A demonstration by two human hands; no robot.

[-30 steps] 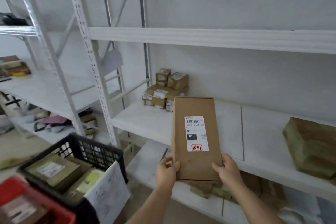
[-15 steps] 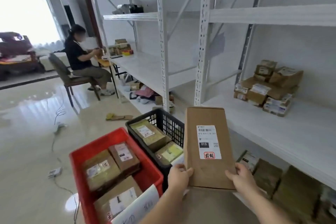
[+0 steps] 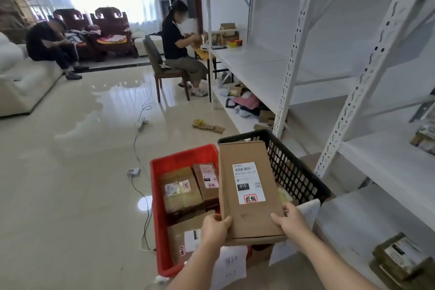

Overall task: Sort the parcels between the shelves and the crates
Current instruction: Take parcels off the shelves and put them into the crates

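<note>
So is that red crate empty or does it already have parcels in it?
It has parcels in it. The red crate shows several brown labelled boxes inside, covering most of its floor; how deep they are stacked cannot be told.

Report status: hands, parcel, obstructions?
Left hand and right hand grip flat parcel. Held above black crate, beside red crate. Nothing blocking.

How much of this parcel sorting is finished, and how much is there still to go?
Partly done, I'd judge. The red crate already holds several labelled parcels. In hand: the left hand and right hand grip a long brown parcel over the black crate, not yet set down. Left: parcels still lie on the lower shelf and at the right edge.
</note>
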